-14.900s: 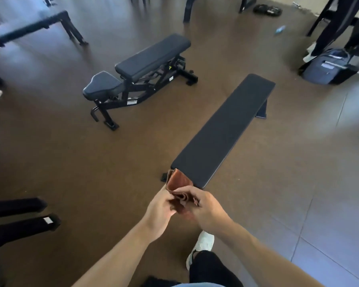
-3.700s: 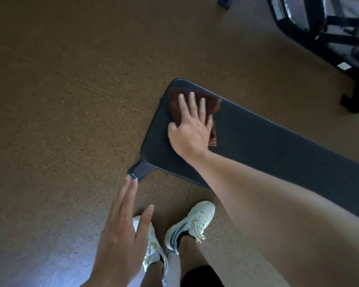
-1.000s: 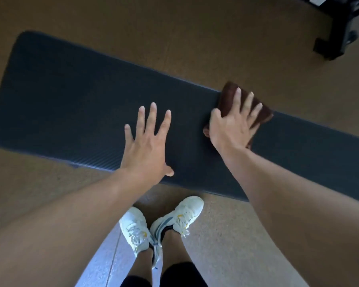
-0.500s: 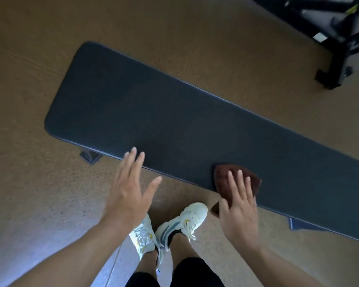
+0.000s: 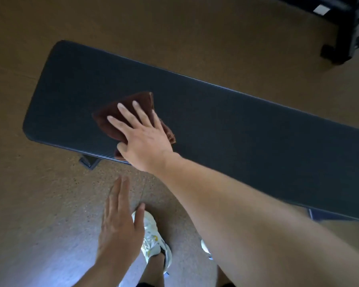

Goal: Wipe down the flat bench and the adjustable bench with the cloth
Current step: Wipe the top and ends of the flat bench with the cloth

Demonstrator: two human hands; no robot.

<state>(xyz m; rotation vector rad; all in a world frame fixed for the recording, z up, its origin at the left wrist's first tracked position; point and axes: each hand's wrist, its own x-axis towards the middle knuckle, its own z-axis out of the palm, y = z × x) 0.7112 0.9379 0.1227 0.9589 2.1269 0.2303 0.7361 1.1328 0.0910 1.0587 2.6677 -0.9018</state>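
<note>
The flat bench (image 5: 226, 121) is a long dark padded slab crossing the view from upper left to right. A folded brown cloth (image 5: 114, 117) lies on its left part. My right hand (image 5: 143, 137) presses flat on the cloth with straight, spread fingers. My left hand (image 5: 120, 222) hovers over the floor in front of the bench, fingers straight, holding nothing. Only a black frame foot of the adjustable bench (image 5: 340, 38) shows at the top right corner.
The brown speckled floor (image 5: 39, 193) surrounds the bench. A bench leg (image 5: 89, 162) sticks out under the near edge at left. My white shoes (image 5: 153, 241) stand close to the bench's near side.
My right hand has slid the cloth from the bench's near edge, right of middle, leftward and onto the pad's left part. My left hand stays off the bench, lower in view.
</note>
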